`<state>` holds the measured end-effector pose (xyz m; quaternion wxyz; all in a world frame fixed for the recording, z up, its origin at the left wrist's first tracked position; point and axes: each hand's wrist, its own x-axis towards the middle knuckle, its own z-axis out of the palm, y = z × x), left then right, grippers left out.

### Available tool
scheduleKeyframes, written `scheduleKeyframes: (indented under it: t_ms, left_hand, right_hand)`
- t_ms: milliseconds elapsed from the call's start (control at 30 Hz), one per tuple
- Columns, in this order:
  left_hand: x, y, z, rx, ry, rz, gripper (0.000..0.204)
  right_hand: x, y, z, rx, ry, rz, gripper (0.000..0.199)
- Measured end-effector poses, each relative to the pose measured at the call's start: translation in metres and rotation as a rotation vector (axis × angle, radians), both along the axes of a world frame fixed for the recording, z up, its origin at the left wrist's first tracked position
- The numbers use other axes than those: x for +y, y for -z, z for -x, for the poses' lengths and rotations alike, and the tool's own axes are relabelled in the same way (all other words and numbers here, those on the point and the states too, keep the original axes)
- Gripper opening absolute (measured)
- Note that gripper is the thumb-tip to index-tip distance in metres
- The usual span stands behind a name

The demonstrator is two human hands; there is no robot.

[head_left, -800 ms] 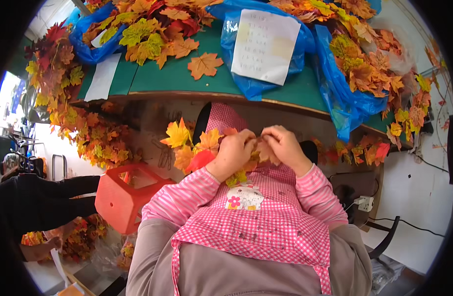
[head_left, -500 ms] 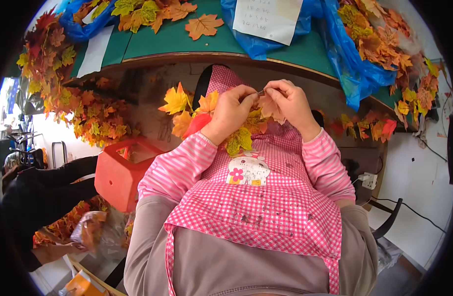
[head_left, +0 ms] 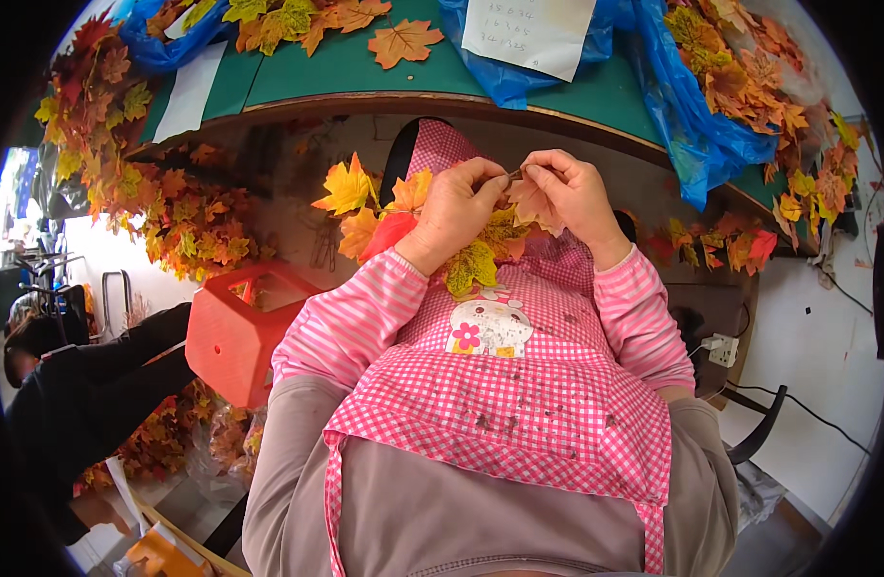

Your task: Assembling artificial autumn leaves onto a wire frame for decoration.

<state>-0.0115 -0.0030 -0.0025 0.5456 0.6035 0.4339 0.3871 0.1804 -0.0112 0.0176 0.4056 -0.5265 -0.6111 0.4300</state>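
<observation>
Maple leaves (head_left: 473, 267) hang beneath the left hand (head_left: 452, 210) and right hand (head_left: 579, 197), both pinched closed on a thin stem (head_left: 515, 175), presumably to steady it.

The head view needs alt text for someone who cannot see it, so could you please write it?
The left hand and right hand, close together, hold leaves above a pink apron. Ahead, a green table bears blue bags and more leaves.

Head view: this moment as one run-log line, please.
left hand: pinched, item unclear; right hand: pinching pale leaf; yellow-green leaf: over apron; green table: orange leaf on top
</observation>
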Motion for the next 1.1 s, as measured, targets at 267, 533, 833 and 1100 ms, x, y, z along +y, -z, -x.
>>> scheduleKeyframes:
  t_ms: [267,533,833,1100]
  left_hand:
    - [0.004,0.009,0.001,0.039,0.010,-0.070,0.014]
    - [0.006,0.001,0.001,0.143,0.022,-0.113,0.016]
    - [0.003,-0.005,0.000,0.192,0.024,-0.145,0.016]
    - [0.006,0.001,0.000,0.173,0.021,-0.123,0.016]
  right_hand:
    - [0.000,-0.007,0.004,-0.117,-0.014,-0.101,0.011]
    - [0.000,-0.007,-0.001,-0.087,-0.003,-0.041,0.011]
    - [0.001,-0.007,0.001,-0.143,-0.022,-0.047,0.011]
    - [0.001,-0.005,0.002,-0.103,-0.023,-0.019,0.011]
